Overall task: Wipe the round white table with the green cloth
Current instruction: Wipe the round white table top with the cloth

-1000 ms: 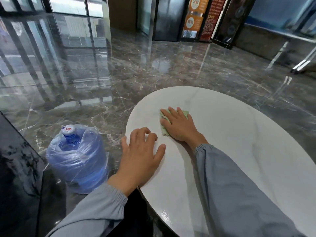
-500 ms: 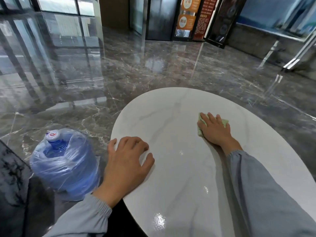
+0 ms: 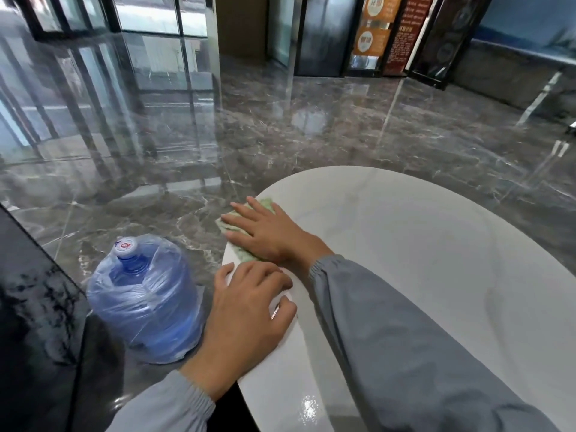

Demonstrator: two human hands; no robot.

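The round white table (image 3: 420, 244) with faint grey veins fills the right half of the view. My right hand (image 3: 268, 232) lies flat with straight fingers on the green cloth (image 3: 246, 258), pressing it at the table's far left edge; part of the cloth sticks out past the rim. My left hand (image 3: 249, 310) rests on the near left edge of the table, fingers bent, just in front of the right hand. Most of the cloth is hidden under my right palm.
A large blue water jug (image 3: 146, 297) wrapped in clear plastic stands on the glossy dark marble floor (image 3: 311, 135) left of the table. A black marbled surface (image 3: 28, 322) is at the far left. Glass doors and signs line the back.
My right hand slid the cloth from the middle of the table back left to the left rim. The left hand stayed on the near edge.
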